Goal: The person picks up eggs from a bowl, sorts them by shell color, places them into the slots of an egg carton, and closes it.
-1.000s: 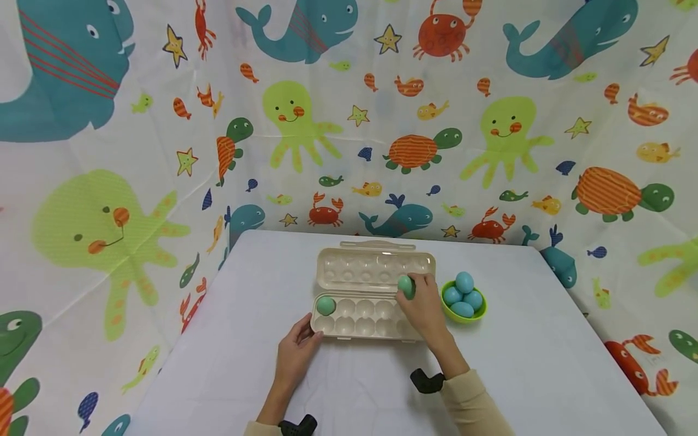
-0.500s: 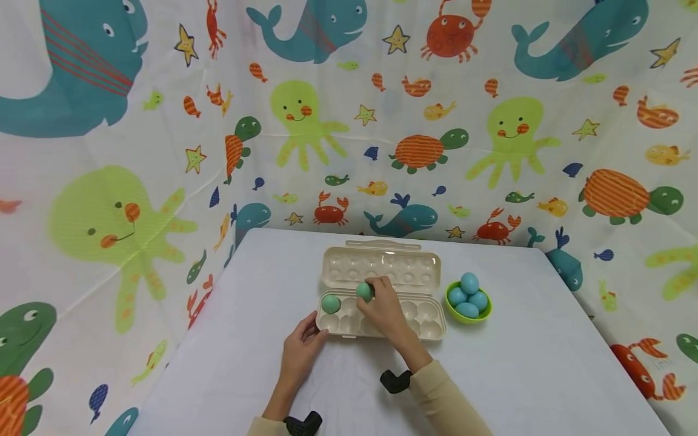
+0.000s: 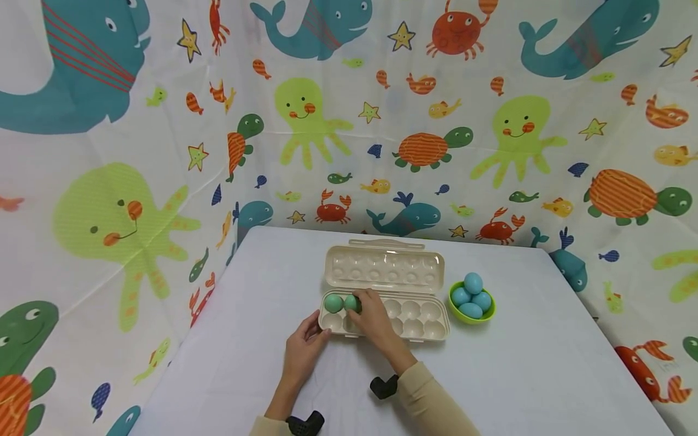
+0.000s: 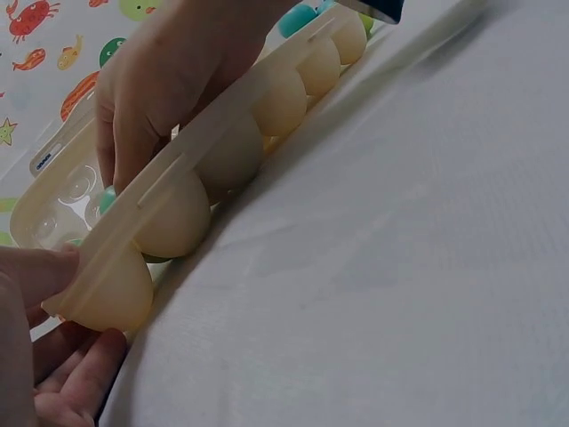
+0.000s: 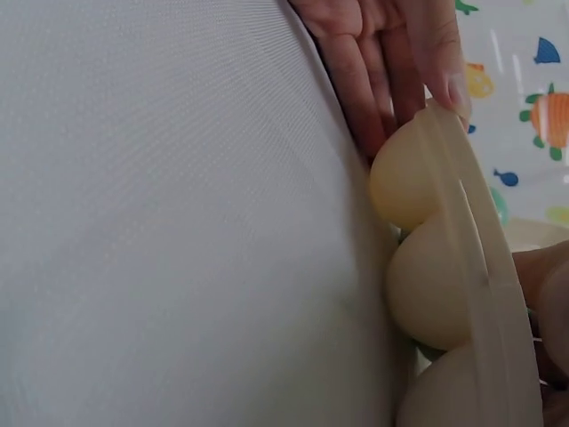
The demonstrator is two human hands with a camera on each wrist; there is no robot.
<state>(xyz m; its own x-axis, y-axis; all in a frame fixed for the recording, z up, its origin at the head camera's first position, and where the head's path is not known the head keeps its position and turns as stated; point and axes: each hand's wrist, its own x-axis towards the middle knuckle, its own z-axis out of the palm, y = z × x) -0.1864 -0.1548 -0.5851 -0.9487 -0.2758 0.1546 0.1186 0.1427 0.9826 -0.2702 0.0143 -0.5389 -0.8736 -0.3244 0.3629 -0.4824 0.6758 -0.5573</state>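
An open beige plastic egg carton lies at the middle of the table, its dimpled lid folded back. My left hand holds the carton's left end; the left wrist view shows the thumb on the rim and fingers low against the end cup. One green egg sits in the far-left cup of the back row. In the cup to its right, my right hand pinches a second green egg, partly hidden by the fingers.
Right of the carton stands a lime-green bowl piled with several blue eggs. A white cloth covers the table. Behind hangs a curtain printed with sea animals.
My right hand has carried the green egg leftward over the carton and down into the second back-row cup. The left hand keeps its hold on the carton's end.
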